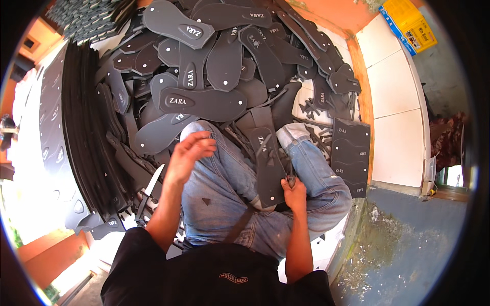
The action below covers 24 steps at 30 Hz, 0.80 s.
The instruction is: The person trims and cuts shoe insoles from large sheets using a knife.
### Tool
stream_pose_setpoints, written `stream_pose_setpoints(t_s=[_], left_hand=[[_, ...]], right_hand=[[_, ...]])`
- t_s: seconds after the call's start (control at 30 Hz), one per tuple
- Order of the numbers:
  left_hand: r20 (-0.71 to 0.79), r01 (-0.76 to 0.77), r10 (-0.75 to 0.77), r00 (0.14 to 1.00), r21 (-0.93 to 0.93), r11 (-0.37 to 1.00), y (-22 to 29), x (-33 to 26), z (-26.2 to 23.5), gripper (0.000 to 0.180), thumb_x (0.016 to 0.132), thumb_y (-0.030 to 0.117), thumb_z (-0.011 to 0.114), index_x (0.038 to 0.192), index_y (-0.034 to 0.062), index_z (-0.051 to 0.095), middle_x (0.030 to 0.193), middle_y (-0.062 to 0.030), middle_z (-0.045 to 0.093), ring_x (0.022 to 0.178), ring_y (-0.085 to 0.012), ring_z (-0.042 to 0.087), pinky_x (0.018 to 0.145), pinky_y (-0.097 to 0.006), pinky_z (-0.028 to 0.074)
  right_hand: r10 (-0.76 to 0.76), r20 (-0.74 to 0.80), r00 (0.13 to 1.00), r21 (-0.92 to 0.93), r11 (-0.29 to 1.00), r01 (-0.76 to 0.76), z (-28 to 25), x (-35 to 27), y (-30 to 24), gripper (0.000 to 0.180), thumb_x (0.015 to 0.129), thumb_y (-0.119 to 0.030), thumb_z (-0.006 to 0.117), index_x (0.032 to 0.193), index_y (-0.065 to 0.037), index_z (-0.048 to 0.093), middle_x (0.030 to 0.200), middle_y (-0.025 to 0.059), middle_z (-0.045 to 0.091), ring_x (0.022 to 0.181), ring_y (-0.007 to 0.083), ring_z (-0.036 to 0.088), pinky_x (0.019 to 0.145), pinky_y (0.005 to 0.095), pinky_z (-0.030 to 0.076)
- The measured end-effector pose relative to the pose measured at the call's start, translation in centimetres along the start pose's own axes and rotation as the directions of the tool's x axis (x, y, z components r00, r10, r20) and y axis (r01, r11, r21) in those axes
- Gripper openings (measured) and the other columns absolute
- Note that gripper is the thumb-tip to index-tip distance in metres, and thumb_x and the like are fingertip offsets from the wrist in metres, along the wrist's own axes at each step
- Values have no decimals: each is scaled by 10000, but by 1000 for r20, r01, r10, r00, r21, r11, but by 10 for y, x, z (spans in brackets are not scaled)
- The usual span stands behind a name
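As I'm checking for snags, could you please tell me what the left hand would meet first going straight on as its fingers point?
Probably the left jeans leg; depth is unclear, so the left hand might pass above it and meet the sole between the legs instead.

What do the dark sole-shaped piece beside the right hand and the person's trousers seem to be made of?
Sole-shaped piece: probably foam or rubber, matte; its surface is dull dark grey, its outline smooth. Trousers: likely denim, faded, judging by the uneven blue and visible seams.
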<state>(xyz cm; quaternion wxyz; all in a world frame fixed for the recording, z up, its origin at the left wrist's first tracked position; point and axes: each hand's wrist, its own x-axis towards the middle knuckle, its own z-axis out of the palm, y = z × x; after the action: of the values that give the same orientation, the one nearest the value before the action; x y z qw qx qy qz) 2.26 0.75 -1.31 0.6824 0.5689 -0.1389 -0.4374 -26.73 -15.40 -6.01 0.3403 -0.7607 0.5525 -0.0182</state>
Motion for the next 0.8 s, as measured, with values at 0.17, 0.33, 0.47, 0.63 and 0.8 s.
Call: stream_pose_setpoints(t_s=[0.17,0.33,0.47,0.63,0.8], left_hand=[[-89,56,-52,995,52,997,-4,8,31,440,917,247,542,1266,-2,442,1133,-138,568,989,-201,574,845,-343,481],[-116,127,-130,985,-30,991,13,15,36,237,889,227,595,1011,23,603,911,-61,627,805,-110,593,709,-256,493],[131,263,-252,959,-73,962,19,-6,35,173,830,209,684,822,43,634,764,24,598,750,-49,524,644,-203,423],[213,368,-383,899,109,924,5,-27,43,237,761,248,755,784,44,636,726,26,583,658,-46,495,620,-199,391],[204,397,-419,884,144,907,13,-26,46,229,722,204,778,773,28,640,706,3,604,660,-64,522,631,-207,406]], right_hand=[[-133,63,989,634,771,63,-32,-32,-40,212,845,-114,639,983,47,631,787,22,640,716,83,548,650,248,447],[-216,298,930,674,738,-45,-33,-88,-67,214,868,-176,627,930,28,628,732,20,625,639,46,513,574,225,418],[-111,315,942,671,728,-139,-18,-101,-63,279,870,-256,628,836,19,605,616,39,583,526,86,498,490,276,397],[-201,74,977,226,957,180,-10,-86,-60,430,846,-348,635,632,-7,484,502,156,484,457,334,510,445,381,387],[-250,22,968,211,948,240,-1,-90,-54,414,851,-276,649,610,-1,453,457,110,397,404,199,350,418,351,335]])
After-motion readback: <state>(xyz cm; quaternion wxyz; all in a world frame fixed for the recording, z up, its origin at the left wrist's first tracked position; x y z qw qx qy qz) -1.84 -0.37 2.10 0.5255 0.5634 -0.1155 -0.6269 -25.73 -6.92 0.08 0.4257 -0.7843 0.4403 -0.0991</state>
